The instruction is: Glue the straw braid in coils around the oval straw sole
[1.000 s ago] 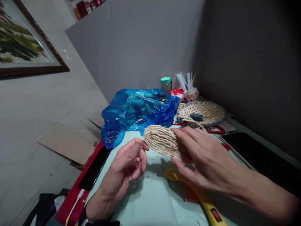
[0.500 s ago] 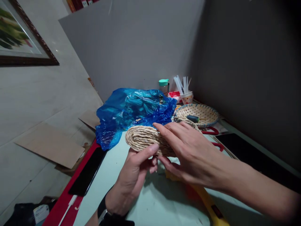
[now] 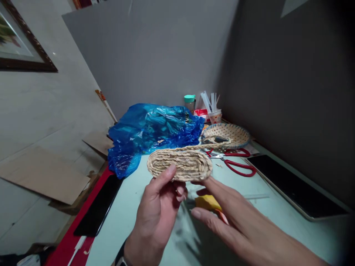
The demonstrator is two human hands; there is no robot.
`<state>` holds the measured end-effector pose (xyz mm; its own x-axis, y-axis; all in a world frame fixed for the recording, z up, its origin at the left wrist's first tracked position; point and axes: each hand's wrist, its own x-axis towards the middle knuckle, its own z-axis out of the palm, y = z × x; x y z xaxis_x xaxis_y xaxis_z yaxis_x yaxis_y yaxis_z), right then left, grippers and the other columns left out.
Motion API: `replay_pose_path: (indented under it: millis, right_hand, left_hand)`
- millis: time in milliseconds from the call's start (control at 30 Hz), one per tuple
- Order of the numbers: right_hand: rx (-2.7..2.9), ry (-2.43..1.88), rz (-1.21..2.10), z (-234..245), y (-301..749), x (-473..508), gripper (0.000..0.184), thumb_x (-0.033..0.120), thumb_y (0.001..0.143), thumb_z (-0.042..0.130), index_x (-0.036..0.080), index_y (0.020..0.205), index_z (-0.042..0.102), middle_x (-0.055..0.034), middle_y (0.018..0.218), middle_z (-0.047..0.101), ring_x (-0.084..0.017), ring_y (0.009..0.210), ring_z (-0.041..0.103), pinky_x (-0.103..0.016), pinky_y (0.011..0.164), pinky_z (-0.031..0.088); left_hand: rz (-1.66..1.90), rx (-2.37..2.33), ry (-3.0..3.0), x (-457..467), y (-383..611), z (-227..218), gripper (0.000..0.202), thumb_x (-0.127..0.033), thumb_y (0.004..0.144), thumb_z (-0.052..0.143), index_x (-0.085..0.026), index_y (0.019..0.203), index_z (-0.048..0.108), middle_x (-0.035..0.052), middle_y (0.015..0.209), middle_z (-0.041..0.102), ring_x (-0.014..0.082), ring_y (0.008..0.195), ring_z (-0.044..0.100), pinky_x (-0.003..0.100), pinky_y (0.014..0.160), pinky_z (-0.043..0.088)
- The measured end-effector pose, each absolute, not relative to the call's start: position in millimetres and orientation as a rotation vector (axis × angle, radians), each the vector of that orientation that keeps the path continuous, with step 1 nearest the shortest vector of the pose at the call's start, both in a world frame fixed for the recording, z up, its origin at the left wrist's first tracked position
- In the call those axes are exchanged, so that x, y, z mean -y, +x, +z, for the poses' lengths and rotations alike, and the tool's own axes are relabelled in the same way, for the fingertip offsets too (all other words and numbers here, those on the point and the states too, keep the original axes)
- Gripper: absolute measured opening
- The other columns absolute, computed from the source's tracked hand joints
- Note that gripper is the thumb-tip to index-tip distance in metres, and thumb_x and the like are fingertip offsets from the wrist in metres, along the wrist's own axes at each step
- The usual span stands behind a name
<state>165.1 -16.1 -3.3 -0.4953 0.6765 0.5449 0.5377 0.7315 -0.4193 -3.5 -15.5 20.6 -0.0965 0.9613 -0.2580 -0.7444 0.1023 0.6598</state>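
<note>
An oval mat of coiled braided straw (image 3: 179, 164) is held up above the pale green table (image 3: 133, 221). My left hand (image 3: 158, 214) pinches its near edge, thumb on top and fingers curled under. A loose braid tail (image 3: 205, 145) runs from the mat toward the back right. My right hand (image 3: 238, 225) is below and to the right of the mat, fingers stretched out and apart, holding nothing. Under it lies a yellow tool (image 3: 207, 202).
A crumpled blue plastic bag (image 3: 155, 129) lies behind the mat. A woven tray (image 3: 235, 133), red-handled scissors (image 3: 235, 162), a cup of white sticks (image 3: 213, 111) and a green-lidded jar (image 3: 189, 102) sit at the back. A dark tablet (image 3: 294, 184) lies right, a phone (image 3: 97, 210) left.
My left hand took hold of the mat's near edge. My right hand came off the top of the mat and dropped lower right, uncovering the scissors.
</note>
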Motion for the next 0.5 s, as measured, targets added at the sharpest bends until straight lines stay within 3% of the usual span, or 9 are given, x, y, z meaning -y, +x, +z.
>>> replay_pose_path:
  millis: [67, 167, 300, 500]
  right_hand:
    - [2.186, -0.913, 0.563, -2.7, 157.4, 19.1, 0.046, 0.049, 0.109, 0.046, 0.017, 0.138, 0.06, -0.0116, 0.127, 0.069, -0.021, 0.115, 0.07, -0.032, 0.098, 0.062]
    - [2.102, -0.847, 0.72, 2.1, 148.2, 22.7, 0.037, 0.036, 0.108, 0.046, 0.018, 0.136, 0.063, -0.0109, 0.122, 0.071, -0.02, 0.116, 0.069, -0.035, 0.112, 0.054]
    - [2.018, -0.693, 0.478, -6.9, 139.0, 27.0, 0.042, 0.012, 0.103, 0.041, 0.021, 0.138, 0.061, -0.0085, 0.118, 0.072, -0.016, 0.11, 0.071, -0.024, 0.103, 0.058]
    - [1.823, -0.689, 0.233, -30.8, 132.0, 29.1, 0.036, 0.006, 0.097, 0.048, 0.021, 0.122, 0.069, -0.0112, 0.112, 0.072, -0.02, 0.109, 0.072, -0.028, 0.093, 0.062]
  left_hand:
    - [1.484, -0.811, 0.327, 23.1, 3.2, 16.7, 0.027, -0.02, 0.067, 0.093, -0.01, 0.085, 0.076, 0.0053, 0.079, 0.075, 0.011, 0.057, 0.063, 0.02, 0.052, 0.053]
    - [1.514, -0.804, 0.378, 32.4, 8.1, 8.7, 0.034, -0.022, 0.073, 0.091, -0.017, 0.104, 0.079, 0.0068, 0.1, 0.08, 0.0199, 0.083, 0.075, 0.028, 0.074, 0.062]
    - [1.592, -0.804, 0.489, 38.2, 8.8, 5.3, 0.048, -0.023, 0.074, 0.09, -0.02, 0.12, 0.077, 0.008, 0.11, 0.081, 0.0289, 0.106, 0.076, 0.041, 0.098, 0.06]
    - [1.677, -0.833, 0.517, 48.6, 15.6, 10.7, 0.034, -0.022, 0.073, 0.089, -0.02, 0.106, 0.081, 0.0076, 0.11, 0.083, 0.0308, 0.115, 0.074, 0.042, 0.106, 0.057]
